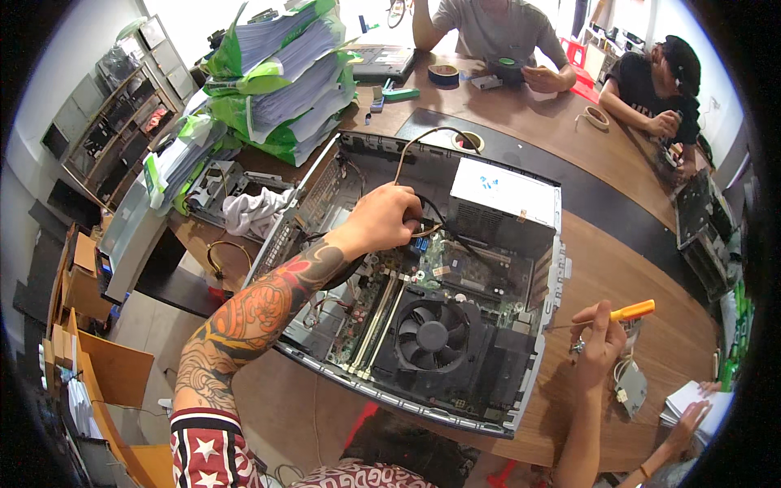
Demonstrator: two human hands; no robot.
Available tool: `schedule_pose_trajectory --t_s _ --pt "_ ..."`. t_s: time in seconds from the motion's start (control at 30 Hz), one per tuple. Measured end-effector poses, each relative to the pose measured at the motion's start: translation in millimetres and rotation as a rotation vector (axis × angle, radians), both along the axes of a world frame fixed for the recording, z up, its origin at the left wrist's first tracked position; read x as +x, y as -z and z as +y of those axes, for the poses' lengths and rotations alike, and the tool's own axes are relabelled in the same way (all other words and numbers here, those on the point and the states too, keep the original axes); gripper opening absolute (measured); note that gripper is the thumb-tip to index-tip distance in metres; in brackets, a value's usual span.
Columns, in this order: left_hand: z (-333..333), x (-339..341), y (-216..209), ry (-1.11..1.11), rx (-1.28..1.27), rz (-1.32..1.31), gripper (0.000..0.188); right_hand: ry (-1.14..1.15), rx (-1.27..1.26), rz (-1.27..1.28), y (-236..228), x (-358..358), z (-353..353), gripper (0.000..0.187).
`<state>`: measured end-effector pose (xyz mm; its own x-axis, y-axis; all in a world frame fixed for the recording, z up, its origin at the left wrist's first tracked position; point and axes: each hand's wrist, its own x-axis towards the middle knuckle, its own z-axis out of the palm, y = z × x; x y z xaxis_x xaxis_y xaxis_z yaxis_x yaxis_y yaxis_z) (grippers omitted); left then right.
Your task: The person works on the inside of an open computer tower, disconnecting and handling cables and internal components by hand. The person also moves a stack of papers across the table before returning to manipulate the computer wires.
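Note:
An open desktop computer case (pixel 533 374) lies on the table in front of me. My left hand (pixel 389 213) reaches inside, its fingers closed round a cable (pixel 399 167) that loops up from the case; the fingertips are partly hidden. Near them are blue connectors (pixel 420 242) on the circuit board. A black cooling fan (pixel 433 335) sits nearer me, and a silver power supply (pixel 500 193) fills the far right corner. Right of the case, my right hand (pixel 598 342) holds a screwdriver (pixel 633 311) with an orange-yellow handle, its thin shaft pointing left toward the case edge.
A tall stack of papers in green wrapping (pixel 281 89) stands at the far left. Tape rolls (pixel 443 75) and a laptop (pixel 381 63) lie across the table. A metal part with wires (pixel 630 389) rests near my right hand. Other people sit at the far side and right.

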<state>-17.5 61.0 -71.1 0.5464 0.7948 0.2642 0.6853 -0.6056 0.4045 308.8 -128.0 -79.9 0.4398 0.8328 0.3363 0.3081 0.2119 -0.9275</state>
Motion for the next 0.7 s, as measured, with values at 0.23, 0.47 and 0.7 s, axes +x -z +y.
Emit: schedule_pose_trajectory --t_s 0.23,0.47,0.7 --pt "-7 7 4 -0.057 0.278 0.075 0.007 -0.007 0.0 0.0 -1 5 1 0.055" --pt "-9 7 -5 -0.052 0.352 0.17 0.013 0.014 0.032 0.014 -3 0 0 0.053" --pt "-26 33 -25 0.33 0.28 -0.032 0.011 -0.039 0.011 0.062 -6 4 -1 0.051"
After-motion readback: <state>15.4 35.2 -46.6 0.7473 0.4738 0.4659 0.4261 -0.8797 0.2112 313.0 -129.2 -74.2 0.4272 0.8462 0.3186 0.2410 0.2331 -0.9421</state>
